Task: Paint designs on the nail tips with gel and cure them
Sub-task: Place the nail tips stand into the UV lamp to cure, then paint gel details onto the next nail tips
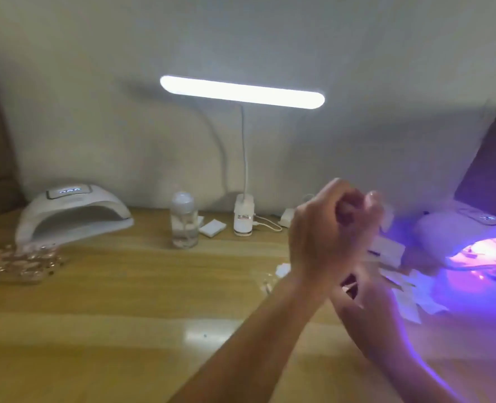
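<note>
Crossing forearms are filling the foreground: the left hand [328, 228] is hanging raised, fingers curling (around what, the blur is hiding), the right hand [368, 289] lying lower behind it, grip unreadable. Glossy pinkish nail tips [23, 261] are lying well apart to the left, before a white domed curing lamp [72, 216]; a purple-glowing curing lamp [479, 248] is shining just right of both hands.

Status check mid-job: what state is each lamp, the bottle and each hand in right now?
Desk lamp: on.
Left curing lamp: display lit, chamber dark.
Right curing lamp: glowing purple inside.
Bottle: upright.
Left hand: raised, fingers curled; grip too blurred to tell.
Right hand: blurred, partly hidden; cannot tell.
</note>
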The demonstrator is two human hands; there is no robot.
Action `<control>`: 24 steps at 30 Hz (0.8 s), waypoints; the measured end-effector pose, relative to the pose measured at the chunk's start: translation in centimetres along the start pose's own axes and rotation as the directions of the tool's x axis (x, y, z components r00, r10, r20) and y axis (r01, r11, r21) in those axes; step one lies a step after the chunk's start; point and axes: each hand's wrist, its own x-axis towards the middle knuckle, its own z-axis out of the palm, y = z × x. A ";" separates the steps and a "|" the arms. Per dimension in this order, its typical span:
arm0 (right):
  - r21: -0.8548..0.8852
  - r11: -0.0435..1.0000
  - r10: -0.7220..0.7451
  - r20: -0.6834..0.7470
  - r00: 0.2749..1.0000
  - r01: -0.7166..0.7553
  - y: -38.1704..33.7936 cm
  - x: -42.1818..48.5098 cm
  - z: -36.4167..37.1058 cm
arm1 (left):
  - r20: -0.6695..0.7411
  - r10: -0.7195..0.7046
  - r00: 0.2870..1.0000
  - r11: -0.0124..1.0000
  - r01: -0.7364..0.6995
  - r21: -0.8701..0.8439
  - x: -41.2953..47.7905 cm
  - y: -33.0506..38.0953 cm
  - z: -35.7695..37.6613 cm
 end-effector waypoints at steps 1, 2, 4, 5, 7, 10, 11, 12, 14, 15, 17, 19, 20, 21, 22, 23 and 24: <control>-0.024 0.999 -0.022 0.100 0.995 0.025 -0.8 -0.6 0.8 | -0.025 0.002 1.000 0.998 -0.001 0.065 0.3 -1.2 -3.1; -0.056 0.996 -0.058 0.177 0.983 0.069 -1.3 -1.1 1.8 | -0.070 -0.047 0.996 0.974 0.061 0.218 0.6 -2.1 -6.8; -0.154 0.981 -0.068 0.305 0.950 0.119 -2.4 -1.9 3.7 | -0.210 -0.075 0.975 0.898 0.158 0.411 0.5 -6.1 -14.9; -0.199 0.972 -0.054 0.327 0.944 0.124 -2.9 -2.3 4.4 | -0.284 -0.108 0.953 0.846 0.238 0.477 -0.2 -8.0 -19.5; -0.267 0.959 0.005 0.348 0.938 0.093 -3.4 -2.3 4.9 | -0.467 -0.166 0.868 0.735 0.425 0.529 -2.0 -10.6 -27.6; -0.242 0.969 0.040 0.353 0.935 0.051 -3.3 -2.3 5.0 | -0.693 -0.182 0.698 0.522 0.666 0.533 -4.9 -13.4 -37.2; -0.219 0.975 0.042 0.351 0.936 0.039 -3.2 -2.2 5.1 | -0.720 -0.250 0.648 0.428 0.741 0.518 -5.6 -14.0 -39.4; -0.193 0.981 0.042 0.331 0.943 0.024 -3.1 -2.1 5.3 | -0.725 -0.337 0.601 0.339 0.796 0.502 -6.0 -14.4 -41.1; -0.158 0.987 0.051 0.274 0.960 -0.007 -2.4 -1.6 5.8 | -0.688 -0.497 0.529 0.213 0.843 0.494 -6.2 -15.1 -42.8; -0.162 0.987 0.044 0.243 0.969 -0.004 -2.1 -1.5 6.2 | -0.661 -0.547 0.515 0.177 0.842 0.509 -5.9 -15.4 -43.2; -0.172 0.984 -0.006 0.178 0.984 0.037 -1.3 -1.4 7.1 | -0.616 -0.586 0.527 0.127 0.810 0.572 -5.2 -16.0 -43.1; -0.176 0.982 -0.044 0.144 0.989 0.069 -0.3 -1.2 7.8 | -0.608 -0.580 0.542 0.105 0.790 0.604 -4.7 -16.6 -42.8; -0.178 0.981 -0.050 0.136 0.990 0.074 0.2 -1.0 8.0 | -0.608 -0.567 0.555 0.106 0.782 0.615 -4.5 -17.0 -42.8; -0.181 0.981 -0.044 0.126 0.991 0.066 0.7 -0.9 8.0 | -0.603 -0.556 0.571 0.109 0.770 0.628 -4.5 -17.3 -42.9; -0.189 0.981 -0.028 0.112 0.993 0.049 1.1 -0.8 7.9 | -0.589 -0.550 0.592 0.119 0.753 0.647 -4.6 -17.6 -42.8; -0.198 0.980 -0.014 0.098 0.995 0.033 1.2 -0.8 7.8 | -0.579 -0.538 0.612 0.123 0.737 0.665 -4.7 -17.8 -42.8; -0.197 0.980 -0.006 0.091 0.996 0.024 1.1 -0.8 7.7 | -0.575 -0.528 0.625 0.120 0.725 0.678 -4.8 -17.9 -43.0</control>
